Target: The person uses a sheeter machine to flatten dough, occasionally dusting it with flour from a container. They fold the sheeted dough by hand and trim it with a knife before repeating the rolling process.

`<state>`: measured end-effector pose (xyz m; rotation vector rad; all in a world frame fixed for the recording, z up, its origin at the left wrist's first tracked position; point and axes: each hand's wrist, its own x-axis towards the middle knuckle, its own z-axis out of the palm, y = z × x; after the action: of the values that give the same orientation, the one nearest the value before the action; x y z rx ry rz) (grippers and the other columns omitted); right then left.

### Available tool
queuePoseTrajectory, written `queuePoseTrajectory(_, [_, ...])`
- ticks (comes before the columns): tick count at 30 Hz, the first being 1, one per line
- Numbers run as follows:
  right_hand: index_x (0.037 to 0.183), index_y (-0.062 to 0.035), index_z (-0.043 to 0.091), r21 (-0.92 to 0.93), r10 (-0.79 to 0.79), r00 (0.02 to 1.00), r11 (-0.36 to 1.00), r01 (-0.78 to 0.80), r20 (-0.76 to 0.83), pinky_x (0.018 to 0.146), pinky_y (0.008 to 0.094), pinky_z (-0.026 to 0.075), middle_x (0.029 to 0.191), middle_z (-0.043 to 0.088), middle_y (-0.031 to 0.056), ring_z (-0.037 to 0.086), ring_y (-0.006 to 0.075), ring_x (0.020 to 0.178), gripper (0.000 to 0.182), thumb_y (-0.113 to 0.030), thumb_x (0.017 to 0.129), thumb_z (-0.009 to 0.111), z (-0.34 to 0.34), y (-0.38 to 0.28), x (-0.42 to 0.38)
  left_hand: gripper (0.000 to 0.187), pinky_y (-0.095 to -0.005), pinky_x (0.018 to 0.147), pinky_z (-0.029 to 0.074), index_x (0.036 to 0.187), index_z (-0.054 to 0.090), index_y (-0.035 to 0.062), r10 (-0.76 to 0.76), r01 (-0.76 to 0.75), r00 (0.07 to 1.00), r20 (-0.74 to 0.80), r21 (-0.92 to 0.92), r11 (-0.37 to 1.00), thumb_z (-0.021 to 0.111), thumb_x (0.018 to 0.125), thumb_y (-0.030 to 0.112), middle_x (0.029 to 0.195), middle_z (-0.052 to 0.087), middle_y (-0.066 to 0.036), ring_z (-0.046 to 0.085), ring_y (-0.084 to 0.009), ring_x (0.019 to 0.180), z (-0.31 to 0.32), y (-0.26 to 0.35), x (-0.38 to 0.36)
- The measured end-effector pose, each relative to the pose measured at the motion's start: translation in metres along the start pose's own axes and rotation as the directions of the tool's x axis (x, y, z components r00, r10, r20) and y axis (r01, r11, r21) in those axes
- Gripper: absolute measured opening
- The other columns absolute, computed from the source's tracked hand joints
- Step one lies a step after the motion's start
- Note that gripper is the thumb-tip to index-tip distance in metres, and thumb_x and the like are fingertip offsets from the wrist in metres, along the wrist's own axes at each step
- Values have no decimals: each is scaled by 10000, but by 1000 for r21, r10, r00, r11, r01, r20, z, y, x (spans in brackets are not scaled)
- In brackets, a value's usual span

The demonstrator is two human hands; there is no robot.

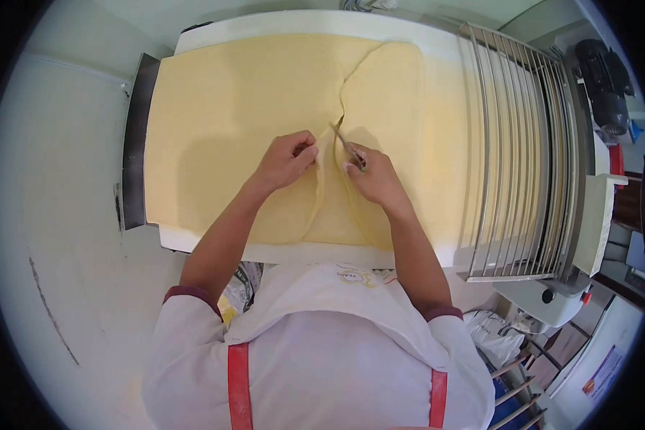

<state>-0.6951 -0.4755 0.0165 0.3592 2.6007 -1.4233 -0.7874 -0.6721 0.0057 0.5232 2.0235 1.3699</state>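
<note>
A wide sheet of pale yellow dough [229, 107] lies over the white work surface [279, 252]. Its top layer is parted along a line near the middle, with a lower layer showing between the edges. My right hand [373, 175] is closed round a thin metal blade [342, 138], whose tip points up and left at the upper end of the gap. To the left of the gap, my left hand [288, 159] is closed with fingertips pinched at the dough's cut edge; what is between them is too small to make out.
A metal bar guard [486, 158] stands over the right end of the surface, beside a black motor [603, 86]. A dark metal edge [137, 143] borders the left end. At the lower right are a plastic bag [491, 333] and rack bars.
</note>
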Motion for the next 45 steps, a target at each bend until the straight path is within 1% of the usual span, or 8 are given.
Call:
queuePoseTrajectory(2, [1153, 13, 621, -38, 98, 983, 995, -93, 157, 735, 316, 501, 819, 652, 120, 615, 209, 738, 297, -86, 875, 591, -8, 0, 7, 147, -257, 603, 473, 938, 594, -19, -9, 4, 999, -37, -134, 991, 549, 927, 121, 727, 582, -21, 547, -93, 642, 3, -2, -3])
queuePoseTrajectory(5, [1144, 36, 602, 556, 265, 964, 797, -237, 31, 766, 303, 494, 901, 646, 89, 603, 180, 779, 262, -30, 913, 498, -7, 6, 3, 217, -287, 637, 493, 1062, 600, -22, 21, -48, 978, -207, -127, 991, 538, 929, 138, 786, 613, -59, 589, -137, 660, 20, 1, 3])
queuePoseTrajectory(16, [1205, 46, 550, 697, 155, 980, 690, -196, 123, 706, 254, 491, 955, 641, 95, 603, 133, 842, 318, 27, 909, 435, -11, -13, -9, 399, -363, 700, 513, 1166, 574, 1, -113, 166, 977, -180, 313, 935, 613, 894, 289, 894, 661, -127, 650, -230, 753, 28, 31, 37])
queuePoseTrajectory(20, [1268, 31, 506, 484, 292, 939, 805, -343, 179, 607, 257, 499, 976, 619, 99, 595, 130, 807, 371, 25, 900, 456, -53, 20, -3, 444, -425, 771, 498, 1107, 531, 34, -51, 269, 937, -346, 621, 736, 665, 835, 359, 986, 651, -135, 649, -290, 878, 56, 53, 34])
queuePoseTrajectory(22, [1293, 32, 486, 515, 140, 990, 847, -127, 14, 591, 261, 491, 1007, 594, 101, 574, 124, 791, 391, 27, 903, 461, -70, -3, 0, 430, -435, 785, 487, 1094, 509, 52, -2, 267, 926, -378, 649, 712, 673, 823, 342, 989, 639, -126, 638, -296, 890, 67, 44, 35])
queuePoseTrajectory(26, [1311, 23, 468, 549, 135, 980, 835, -33, -146, 582, 241, 485, 1023, 561, 109, 581, 129, 782, 432, 48, 882, 504, -66, 20, -7, 368, -438, 755, 486, 1036, 537, 57, 67, 181, 916, -396, 555, 812, 677, 811, 313, 926, 626, -117, 635, -290, 836, 59, 24, 42])
queuePoseTrajectory(33, [1164, -122, 656, -80, -116, 982, 991, 105, -148, 804, 442, 491, 919, 623, 151, 610, 342, 889, 332, -63, 859, 539, -45, 19, 33, 216, -420, 688, 494, 923, 586, 48, 154, 164, 891, -427, 618, 769, 657, 838, 234, 827, 642, -112, 631, -284, 732, 62, 28, 47])
queuePoseTrajectory(45, [1191, -184, 661, -246, -162, 980, 961, 130, -115, 758, 401, 492, 915, 575, 90, 607, 263, 815, 367, -70, 858, 556, -43, 24, 20, 187, -347, 619, 497, 869, 631, 0, -10, 243, 889, -457, 453, 858, 630, 882, 187, 697, 651, -102, 623, -208, 618, 58, 33, 44])
